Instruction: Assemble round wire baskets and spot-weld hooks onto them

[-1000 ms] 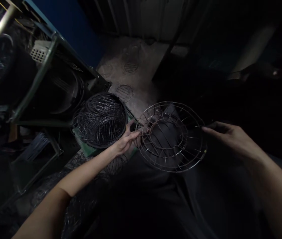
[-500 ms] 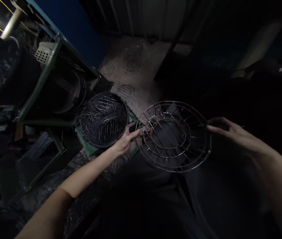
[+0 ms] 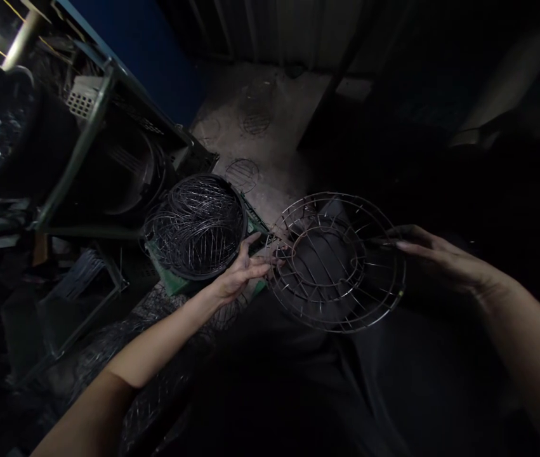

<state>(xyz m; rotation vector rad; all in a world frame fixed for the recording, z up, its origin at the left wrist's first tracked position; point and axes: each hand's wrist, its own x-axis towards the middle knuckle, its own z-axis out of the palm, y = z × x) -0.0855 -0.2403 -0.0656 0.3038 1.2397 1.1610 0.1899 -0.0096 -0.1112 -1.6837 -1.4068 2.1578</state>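
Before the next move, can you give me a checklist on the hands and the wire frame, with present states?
1. Left hand holding the wire frame by its rim: ok.
2. Right hand gripping the opposite side: cannot tell; it is at the rim, but the contact is too dark.
3. Wire frame apart from the tub of wire pieces: ok.
4. Wire frame resting on the trousers beneath: cannot tell.
5. Floor free of loose items: not ok; a round grille lies there.
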